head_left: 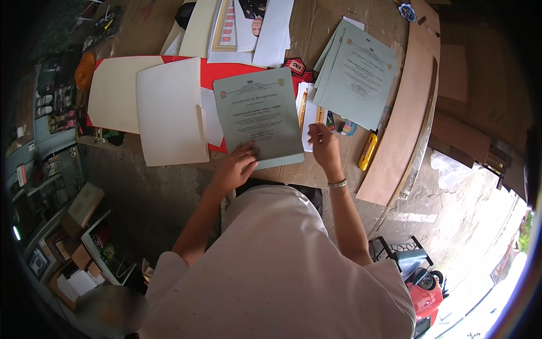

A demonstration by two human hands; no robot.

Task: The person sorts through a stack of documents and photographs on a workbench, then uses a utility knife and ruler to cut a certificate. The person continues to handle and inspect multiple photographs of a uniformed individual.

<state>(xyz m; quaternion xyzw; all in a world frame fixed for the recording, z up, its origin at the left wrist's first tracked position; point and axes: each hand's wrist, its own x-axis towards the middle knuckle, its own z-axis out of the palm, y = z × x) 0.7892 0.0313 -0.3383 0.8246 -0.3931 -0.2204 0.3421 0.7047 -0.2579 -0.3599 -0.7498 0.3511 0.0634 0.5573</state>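
Observation:
A stack of grey-green printed certificates (257, 104) lies at the table's near edge. My left hand (234, 169) rests on its lower left corner, fingers laid on the top sheet and thumb apart. Just right of the stack, my right hand (326, 148) hovers by some white printed strips (308, 121), its fingers curled together. Whatever may be between those fingertips is too small to tell. Farther right lies a second fanned pile of grey-green certificates (358, 76). A yellow utility knife (368, 151) sits to the right of my right hand.
Cream folders (169, 113) and a red folder (217, 70) spread to the left. White sheets and a photo print (248, 28) lie at the back. An orange roll (85, 70) stands far left. A long wooden board (395, 141) runs along the right edge.

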